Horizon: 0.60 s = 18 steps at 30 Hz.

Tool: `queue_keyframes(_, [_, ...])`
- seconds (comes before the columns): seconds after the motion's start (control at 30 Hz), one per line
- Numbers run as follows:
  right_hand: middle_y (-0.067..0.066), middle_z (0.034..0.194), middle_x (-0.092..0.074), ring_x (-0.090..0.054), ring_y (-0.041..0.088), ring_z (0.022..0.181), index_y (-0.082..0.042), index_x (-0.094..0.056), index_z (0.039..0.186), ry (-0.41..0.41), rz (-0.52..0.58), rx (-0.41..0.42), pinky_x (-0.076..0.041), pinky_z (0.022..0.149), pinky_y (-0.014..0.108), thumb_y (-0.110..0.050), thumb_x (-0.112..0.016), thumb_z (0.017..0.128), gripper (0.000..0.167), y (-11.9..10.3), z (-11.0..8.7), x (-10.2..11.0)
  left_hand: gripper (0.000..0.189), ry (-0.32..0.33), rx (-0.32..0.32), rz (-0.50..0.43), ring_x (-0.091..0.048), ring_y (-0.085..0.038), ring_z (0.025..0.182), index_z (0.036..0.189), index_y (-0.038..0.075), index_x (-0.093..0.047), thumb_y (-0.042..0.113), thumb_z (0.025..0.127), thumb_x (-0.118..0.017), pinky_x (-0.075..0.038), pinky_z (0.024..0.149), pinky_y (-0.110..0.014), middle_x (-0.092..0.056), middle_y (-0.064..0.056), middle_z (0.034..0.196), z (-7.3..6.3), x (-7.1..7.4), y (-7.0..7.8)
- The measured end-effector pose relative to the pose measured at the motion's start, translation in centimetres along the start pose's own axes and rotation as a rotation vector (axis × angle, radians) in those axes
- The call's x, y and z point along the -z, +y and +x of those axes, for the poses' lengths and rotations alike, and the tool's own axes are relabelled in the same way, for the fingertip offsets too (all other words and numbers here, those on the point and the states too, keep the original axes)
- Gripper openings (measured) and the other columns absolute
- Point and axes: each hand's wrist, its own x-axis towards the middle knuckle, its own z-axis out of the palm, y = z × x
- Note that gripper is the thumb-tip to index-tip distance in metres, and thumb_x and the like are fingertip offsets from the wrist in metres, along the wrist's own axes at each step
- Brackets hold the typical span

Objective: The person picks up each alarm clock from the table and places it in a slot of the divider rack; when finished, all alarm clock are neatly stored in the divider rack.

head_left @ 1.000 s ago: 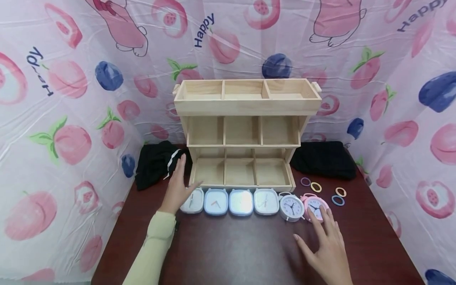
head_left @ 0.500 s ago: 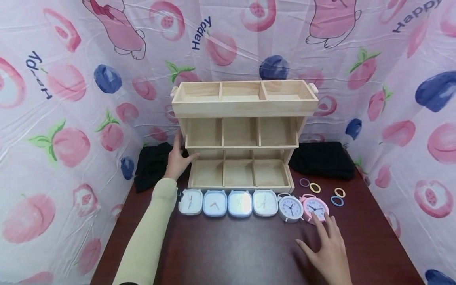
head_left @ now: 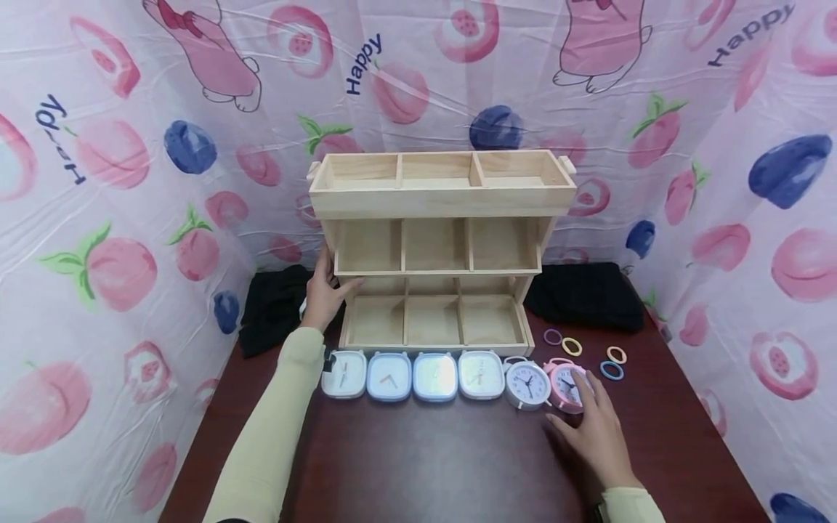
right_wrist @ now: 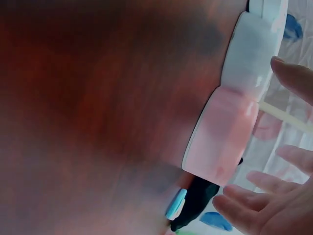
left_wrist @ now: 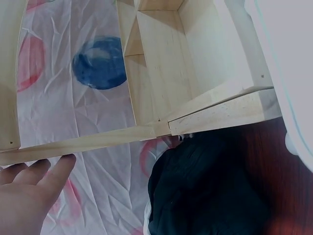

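My left hand [head_left: 322, 296] is at the left side of a three-tier wooden shelf [head_left: 441, 203], its thumb spread toward the front. In the left wrist view, the fingertips [left_wrist: 67, 160] touch the underside of a wooden side bar [left_wrist: 88, 143]. My right hand [head_left: 596, 436] hovers at the pink alarm clock [head_left: 564, 385], fingers spread and partly covering its face. The right wrist view has these fingers beside the pink clock [right_wrist: 222, 137], apparently apart from it. A white round alarm clock [head_left: 527, 385] stands just left of the pink one.
Several square clocks [head_left: 389, 378] continue the row leftward along the shelf's front. Black cloths lie left [head_left: 264, 312] and right [head_left: 582, 298] of the shelf. Several small rings, including a blue ring [head_left: 612, 378], are scattered on the dark table [head_left: 418, 465] at right. Printed fabric hangs around.
My left hand has moved away from above the leftmost square clock, back to the shelf's side. The right hand has shifted slightly over the pink clock. The head view has drifted a little.
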Motion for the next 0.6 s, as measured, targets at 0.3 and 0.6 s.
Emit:
queue_keyframes(0.3, [0.037, 0.152, -0.045, -0.041, 0.059, 0.137, 0.002, -0.051, 0.151, -0.004, -0.043, 0.034, -0.038, 0.101, 0.082, -0.019, -0.099, 0.07, 0.096, 1.2, 2.0, -0.9, 0.113, -0.028, 0.011, -0.01, -0.036, -0.032, 0.16, 0.172, 0.038, -0.008, 0.02, 0.093, -0.086, -0.038, 0.129, -0.05, -0.021, -0.004, 0.179, 0.1, 0.0, 0.1])
queue_keyframes(0.6, [0.037, 0.154, -0.04, -0.042, 0.063, 0.132, 0.002, -0.052, 0.15, -0.132, -0.018, -0.019, -0.039, 0.107, 0.081, -0.017, -0.094, 0.078, 0.086, 2.1, 3.1, -0.4, 0.113, -0.007, -0.01, 0.003, -0.036, -0.032, 0.16, 0.173, 0.037, -0.008, 0.018, 0.093, -0.086, -0.038, 0.128, -0.05, -0.02, -0.005, 0.179, 0.0, 0.1, 0.1])
